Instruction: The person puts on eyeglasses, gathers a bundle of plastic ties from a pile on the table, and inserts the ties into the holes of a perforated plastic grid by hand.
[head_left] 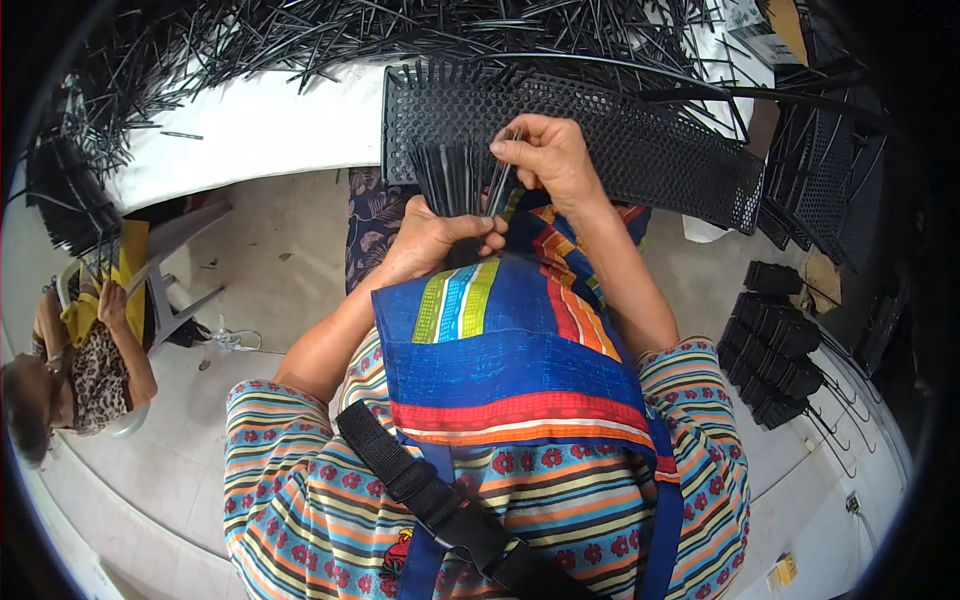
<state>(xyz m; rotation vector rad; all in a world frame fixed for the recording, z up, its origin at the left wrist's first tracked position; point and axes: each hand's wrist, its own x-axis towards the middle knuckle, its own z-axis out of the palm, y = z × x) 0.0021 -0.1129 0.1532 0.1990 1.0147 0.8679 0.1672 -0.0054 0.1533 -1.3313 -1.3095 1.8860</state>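
Gripping a fanned bundle of thin black plastic rods [452, 178], left hand [432, 240] is closed around its lower end, just above the striped apron [510, 340]. Right hand [545, 155] sits just right of the bundle, thumb and forefinger pinching a single rod [500, 180] at its top. Both hands are close together over the near edge of a black perforated tray [640, 150] lying on the white table [250, 130]. Loose rod pile [300, 40] covers the far table. Stacked black parts [780, 345] on floor, right. Another person [85, 350] sits far left.
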